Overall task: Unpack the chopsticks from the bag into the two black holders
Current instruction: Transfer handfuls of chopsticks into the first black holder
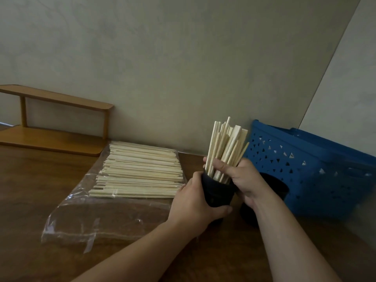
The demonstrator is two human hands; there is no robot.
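Observation:
A clear plastic bag (85, 220) lies on the wooden table with a layer of pale wooden chopsticks (140, 171) lying flat at its far end. My left hand (193, 202) grips a black holder (218, 192) from the left side. A bundle of chopsticks (225, 145) stands in that holder, fanning upward. My right hand (242, 176) grips the bundle just above the holder's rim. A second black holder (276, 186) stands right behind my right wrist, mostly hidden by the arm.
A blue perforated plastic basket (313, 169) sits at the right against the wall, close behind the second holder. A small wooden shelf (59, 127) stands at the back left. The table's right edge (358, 241) runs near the basket.

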